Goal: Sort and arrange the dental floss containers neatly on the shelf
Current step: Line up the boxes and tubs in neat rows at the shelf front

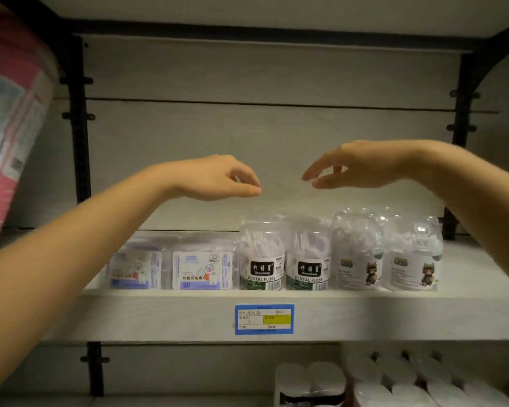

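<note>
Dental floss containers stand in a row along the front of the white shelf (188,315). From left: two flat rectangular boxes with a cartoon label (135,270) (202,270), two clear round jars labelled DENTAL FLOSS (262,257) (307,257), and two clear jars with a cartoon figure (356,254) (413,257). More jars stand behind them. My left hand (218,177) hovers above the boxes and jars with fingers loosely curled, holding nothing. My right hand (353,165) hovers above the jars, fingers relaxed and extended, empty. Neither hand touches a container.
A blue and yellow price tag (264,319) is stuck on the shelf's front edge. Pink packaging (9,127) fills the left side. Black shelf uprights (78,127) (462,142) flank the bay. White rolls (394,377) fill the shelf below.
</note>
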`<action>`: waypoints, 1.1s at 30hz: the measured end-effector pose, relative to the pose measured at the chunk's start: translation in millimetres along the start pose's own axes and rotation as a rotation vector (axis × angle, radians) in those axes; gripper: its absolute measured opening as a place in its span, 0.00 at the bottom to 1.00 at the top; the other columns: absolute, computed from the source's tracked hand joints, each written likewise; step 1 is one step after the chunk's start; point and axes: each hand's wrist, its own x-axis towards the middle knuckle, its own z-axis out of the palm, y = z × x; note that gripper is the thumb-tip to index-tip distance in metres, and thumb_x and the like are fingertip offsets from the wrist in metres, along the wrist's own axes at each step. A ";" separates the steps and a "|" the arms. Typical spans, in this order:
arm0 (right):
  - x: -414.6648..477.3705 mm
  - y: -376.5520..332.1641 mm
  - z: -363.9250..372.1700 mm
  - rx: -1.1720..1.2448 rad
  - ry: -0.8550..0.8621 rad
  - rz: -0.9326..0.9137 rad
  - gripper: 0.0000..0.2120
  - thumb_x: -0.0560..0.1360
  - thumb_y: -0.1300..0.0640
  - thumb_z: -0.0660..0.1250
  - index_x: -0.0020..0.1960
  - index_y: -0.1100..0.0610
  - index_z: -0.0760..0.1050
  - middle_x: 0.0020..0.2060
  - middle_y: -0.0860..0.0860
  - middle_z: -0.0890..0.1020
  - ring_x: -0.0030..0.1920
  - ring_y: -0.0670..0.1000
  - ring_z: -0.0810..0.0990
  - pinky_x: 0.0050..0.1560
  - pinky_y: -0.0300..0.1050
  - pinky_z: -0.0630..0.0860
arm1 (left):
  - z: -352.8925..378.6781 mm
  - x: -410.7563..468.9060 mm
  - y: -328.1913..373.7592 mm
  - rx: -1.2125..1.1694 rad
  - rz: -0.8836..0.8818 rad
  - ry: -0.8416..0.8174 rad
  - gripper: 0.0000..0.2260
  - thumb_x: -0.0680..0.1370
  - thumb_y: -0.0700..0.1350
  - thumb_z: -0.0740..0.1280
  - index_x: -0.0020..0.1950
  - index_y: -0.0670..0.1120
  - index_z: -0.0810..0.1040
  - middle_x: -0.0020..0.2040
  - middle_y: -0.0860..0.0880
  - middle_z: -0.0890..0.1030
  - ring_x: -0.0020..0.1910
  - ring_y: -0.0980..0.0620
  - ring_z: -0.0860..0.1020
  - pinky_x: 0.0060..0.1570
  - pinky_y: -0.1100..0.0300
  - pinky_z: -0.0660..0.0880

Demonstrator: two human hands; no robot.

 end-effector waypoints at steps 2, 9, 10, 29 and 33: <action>16.5 2.4 4.2 0.037 -0.060 0.025 0.18 0.77 0.48 0.61 0.66 0.46 0.71 0.65 0.46 0.75 0.58 0.45 0.74 0.62 0.41 0.65 | 3.7 16.0 -0.4 -0.033 -0.019 -0.109 0.17 0.78 0.51 0.64 0.66 0.49 0.75 0.59 0.55 0.78 0.56 0.58 0.75 0.49 0.75 0.69; 38.9 -5.5 20.8 0.123 -0.322 0.072 0.22 0.74 0.46 0.64 0.67 0.47 0.70 0.64 0.46 0.76 0.62 0.48 0.76 0.66 0.45 0.65 | 17.5 40.6 -4.7 -0.080 -0.065 -0.335 0.17 0.75 0.49 0.67 0.64 0.50 0.76 0.62 0.52 0.79 0.59 0.57 0.75 0.63 0.55 0.73; 39.6 -5.8 20.9 0.104 -0.323 0.068 0.21 0.73 0.45 0.65 0.66 0.46 0.71 0.63 0.45 0.77 0.62 0.47 0.76 0.68 0.47 0.63 | 16.7 40.2 -4.7 -0.089 -0.058 -0.331 0.16 0.75 0.49 0.68 0.62 0.50 0.78 0.59 0.53 0.80 0.57 0.58 0.76 0.63 0.54 0.72; 48.3 -2.6 25.2 0.164 -0.304 -0.007 0.16 0.73 0.49 0.68 0.60 0.46 0.76 0.56 0.45 0.81 0.56 0.46 0.78 0.54 0.37 0.71 | 16.9 34.8 -3.8 -0.155 -0.036 -0.304 0.10 0.73 0.47 0.71 0.53 0.53 0.81 0.30 0.67 0.80 0.35 0.72 0.76 0.49 0.67 0.70; 49.1 0.1 23.1 0.167 -0.289 0.022 0.18 0.74 0.45 0.64 0.63 0.45 0.74 0.60 0.43 0.78 0.60 0.46 0.75 0.62 0.42 0.66 | 17.0 36.9 -6.0 -0.152 -0.054 -0.215 0.12 0.74 0.50 0.69 0.57 0.51 0.81 0.39 0.65 0.79 0.42 0.68 0.75 0.46 0.73 0.70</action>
